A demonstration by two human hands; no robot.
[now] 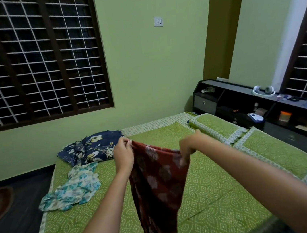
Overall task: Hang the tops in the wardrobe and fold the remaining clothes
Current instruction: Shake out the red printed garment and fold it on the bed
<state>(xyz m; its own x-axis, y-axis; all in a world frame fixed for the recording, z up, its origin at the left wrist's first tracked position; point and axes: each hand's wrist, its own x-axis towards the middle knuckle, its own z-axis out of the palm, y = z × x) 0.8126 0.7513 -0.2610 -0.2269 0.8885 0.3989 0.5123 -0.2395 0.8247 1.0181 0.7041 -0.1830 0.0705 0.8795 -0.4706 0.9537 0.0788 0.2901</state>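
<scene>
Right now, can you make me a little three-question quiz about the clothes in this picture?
1. True or false: both hands, left hand and right hand, hold the dark red garment up over the bed.
2. How many other garments lie on the bed?
3. Which lies nearer the window: A) navy floral garment, B) teal and white floral garment?

Key: 1 true; 2 two; 3 A.
</scene>
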